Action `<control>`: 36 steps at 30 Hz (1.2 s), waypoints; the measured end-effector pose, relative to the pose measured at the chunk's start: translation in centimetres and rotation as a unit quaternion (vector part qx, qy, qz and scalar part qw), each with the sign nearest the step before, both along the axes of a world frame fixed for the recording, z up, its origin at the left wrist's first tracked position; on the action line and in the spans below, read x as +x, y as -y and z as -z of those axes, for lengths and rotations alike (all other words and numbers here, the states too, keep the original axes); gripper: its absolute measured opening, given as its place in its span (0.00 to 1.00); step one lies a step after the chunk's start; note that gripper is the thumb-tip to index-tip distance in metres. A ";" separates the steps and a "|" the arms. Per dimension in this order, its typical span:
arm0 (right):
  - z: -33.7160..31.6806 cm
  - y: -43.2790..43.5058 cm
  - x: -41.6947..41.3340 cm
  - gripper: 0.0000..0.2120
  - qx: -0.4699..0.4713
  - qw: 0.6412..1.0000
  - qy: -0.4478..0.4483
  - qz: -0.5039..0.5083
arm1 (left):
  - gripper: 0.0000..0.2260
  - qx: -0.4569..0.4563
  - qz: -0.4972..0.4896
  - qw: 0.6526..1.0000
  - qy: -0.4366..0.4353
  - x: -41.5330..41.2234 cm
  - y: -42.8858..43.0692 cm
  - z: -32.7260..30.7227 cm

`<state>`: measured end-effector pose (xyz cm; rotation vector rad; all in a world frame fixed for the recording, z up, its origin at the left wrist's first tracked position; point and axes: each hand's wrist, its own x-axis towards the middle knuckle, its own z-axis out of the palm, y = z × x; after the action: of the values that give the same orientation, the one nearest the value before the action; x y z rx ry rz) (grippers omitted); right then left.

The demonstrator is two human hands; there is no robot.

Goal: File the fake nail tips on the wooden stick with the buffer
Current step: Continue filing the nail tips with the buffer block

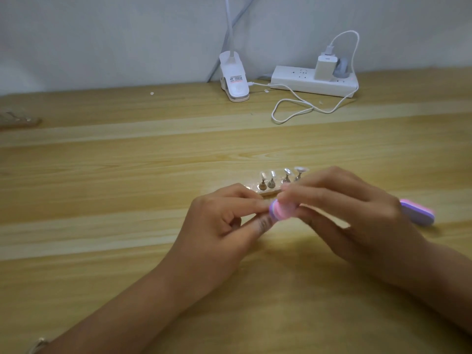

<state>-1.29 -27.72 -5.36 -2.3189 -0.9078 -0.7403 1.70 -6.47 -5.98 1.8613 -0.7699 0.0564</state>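
Note:
A pale wooden stick lies on the table with several clear fake nail tips standing on small metal posts. Just in front of it, my right hand grips a pink-and-purple buffer, whose blurred rounded end shows between my hands. My left hand is curled, its thumb and forefinger pinching something small right at that end, seemingly a nail tip, though my fingers hide it. A pink-and-purple end pokes out beyond my right hand; I cannot tell whether it belongs to the same buffer.
The wooden table reaches back to a white wall. At the back stand a white clip lamp and a white power strip with a charger and a looping cable. A blurred object lies at the left edge.

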 end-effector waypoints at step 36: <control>-0.1 0.0 0.1 0.08 0.003 1.000 -0.018 -0.004 | 0.03 0.049 -0.014 0.997 0.050 0.0 0.2 0.0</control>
<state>-1.14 -27.72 -5.27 -2.3144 -0.8986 -0.6954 1.75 -6.66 -6.01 1.9745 -0.8275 0.1337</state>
